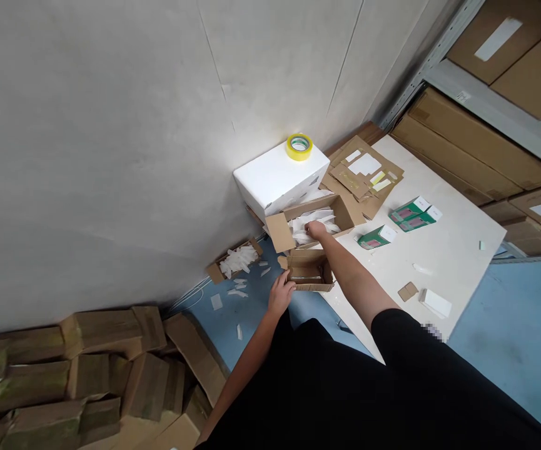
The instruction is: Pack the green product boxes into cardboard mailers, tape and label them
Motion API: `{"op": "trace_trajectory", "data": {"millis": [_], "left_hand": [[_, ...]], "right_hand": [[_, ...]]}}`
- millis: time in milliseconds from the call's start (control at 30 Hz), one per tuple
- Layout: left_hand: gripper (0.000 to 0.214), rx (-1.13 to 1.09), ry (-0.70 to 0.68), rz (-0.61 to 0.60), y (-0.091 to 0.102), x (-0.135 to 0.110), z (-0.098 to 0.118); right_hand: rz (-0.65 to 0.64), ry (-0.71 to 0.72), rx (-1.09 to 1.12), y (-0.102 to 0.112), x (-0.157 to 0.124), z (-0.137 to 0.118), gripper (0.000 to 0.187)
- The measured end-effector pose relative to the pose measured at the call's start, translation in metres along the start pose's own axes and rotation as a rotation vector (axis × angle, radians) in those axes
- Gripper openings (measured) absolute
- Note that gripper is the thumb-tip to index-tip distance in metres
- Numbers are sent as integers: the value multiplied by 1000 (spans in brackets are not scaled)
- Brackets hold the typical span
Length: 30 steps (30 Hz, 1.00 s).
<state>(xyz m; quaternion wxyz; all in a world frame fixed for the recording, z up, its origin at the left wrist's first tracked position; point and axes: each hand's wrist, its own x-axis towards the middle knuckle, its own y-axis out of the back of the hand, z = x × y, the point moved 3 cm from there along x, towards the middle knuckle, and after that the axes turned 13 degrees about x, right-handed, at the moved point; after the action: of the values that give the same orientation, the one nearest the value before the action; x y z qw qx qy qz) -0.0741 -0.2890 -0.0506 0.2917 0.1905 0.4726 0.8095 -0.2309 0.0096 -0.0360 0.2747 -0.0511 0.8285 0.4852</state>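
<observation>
The left hand [281,294] is clamping its fingers on the small open box [314,287], just beside the big box [279,232]. In there, the right hand [316,230] is touching white paper bits [325,218]; I cannot tell if its fingers are pinching any

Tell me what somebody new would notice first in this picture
Probably the yellow tape roll atop the white box by the wall. Next, three green boxes on the white table. Near the middle, the right hand touches white strips in an open carton, while the left hand holds a second carton beside it.
</observation>
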Motion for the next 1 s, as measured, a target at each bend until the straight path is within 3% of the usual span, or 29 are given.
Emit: {"op": "trace_trajectory", "data": {"millis": [167,367,533,733,867,1000], "left_hand": [[20,20,-5,19,-4,-5,6],[18,36,-18,46,-12,-18,33],[19,24,-85,0,-19,-14,67],[17,31,-146,22,-28,15,111],[16,26,-179,11,-39,37,145],[14,10,-226,-35,-56,51,188]], "right_hand": [[194,51,40,19,-25,0,25],[480,129,186,29,-85,15,28],[631,105,368,43,-144,48,29],[791,86,522,60,-234,102,35],[901,51,586,44,-306,141,34],[940,-68,577,2,-364,173,36]]}}
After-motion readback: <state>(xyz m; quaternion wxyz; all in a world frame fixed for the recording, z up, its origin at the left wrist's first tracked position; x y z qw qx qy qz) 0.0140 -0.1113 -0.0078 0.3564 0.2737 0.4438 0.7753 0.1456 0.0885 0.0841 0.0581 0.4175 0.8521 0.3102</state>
